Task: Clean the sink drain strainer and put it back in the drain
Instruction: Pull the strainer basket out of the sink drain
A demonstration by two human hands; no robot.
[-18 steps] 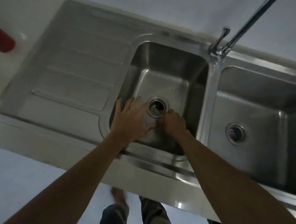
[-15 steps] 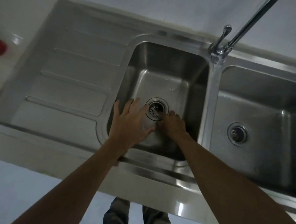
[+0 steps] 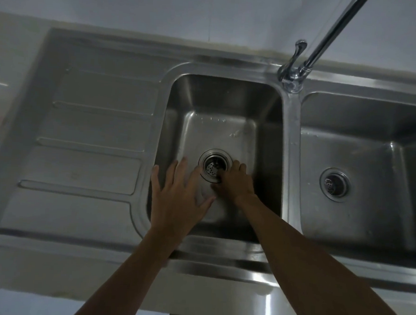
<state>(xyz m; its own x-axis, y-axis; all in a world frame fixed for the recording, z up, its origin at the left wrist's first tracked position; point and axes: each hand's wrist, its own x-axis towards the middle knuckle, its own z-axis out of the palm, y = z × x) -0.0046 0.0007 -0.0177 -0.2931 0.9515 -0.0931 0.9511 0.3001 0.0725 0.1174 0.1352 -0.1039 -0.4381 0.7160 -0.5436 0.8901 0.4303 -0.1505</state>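
The perforated metal drain strainer [image 3: 211, 169] sits in the drain ring [image 3: 215, 153] on the floor of the left basin [image 3: 219, 97]. My right hand [image 3: 235, 183] is at the drain's right edge. Its fingers are curled, and the fingertips dip into the drain cup and pinch the strainer's right side, hiding that side. My left hand [image 3: 178, 199] hovers just left of the drain, palm down, with its fingers spread and nothing in it.
A ribbed steel drainboard [image 3: 90, 136] lies left of the basin. The right basin [image 3: 372, 132] has its own drain strainer [image 3: 334, 184]. The tap [image 3: 293, 75] stands on the divider between the basins, and its spout rises to the upper right.
My right hand has slid forward from the near rim of the drain, and its fingertips now reach into the drain cup. My left hand has hardly moved.
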